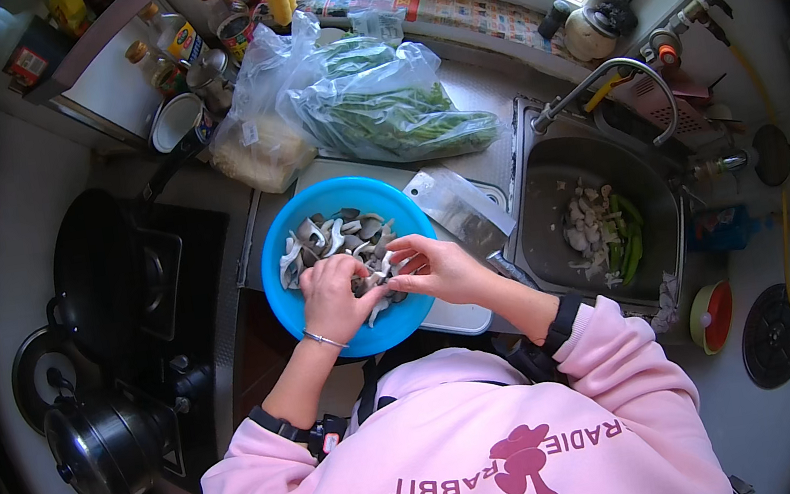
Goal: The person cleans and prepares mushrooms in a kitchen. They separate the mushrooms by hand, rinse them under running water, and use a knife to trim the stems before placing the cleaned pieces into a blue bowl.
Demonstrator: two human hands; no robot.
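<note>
A blue plastic basin point(277, 229) holds torn oyster mushrooms point(333, 234), grey and white. My left hand point(333, 293) is over the front of the basin, its fingers bent among the mushroom pieces. Close to its right, my right hand point(436, 269) reaches over the basin's right side, thumb and fingers meeting near my left thumb. A small pale piece seems to lie between the two hands, but the fingers partly hide it. A cleaver point(462, 211) rests on a white cutting board point(458, 316) to the right of the basin.
Clear plastic bags of leafy greens point(383, 108) lie behind the basin. At right, a steel sink point(540, 226) holds white scraps and green pods point(628, 237). A black wok point(96, 274) and a lidded steel pot point(102, 455) stand on the stove at left. Bottles point(232, 27) stand behind.
</note>
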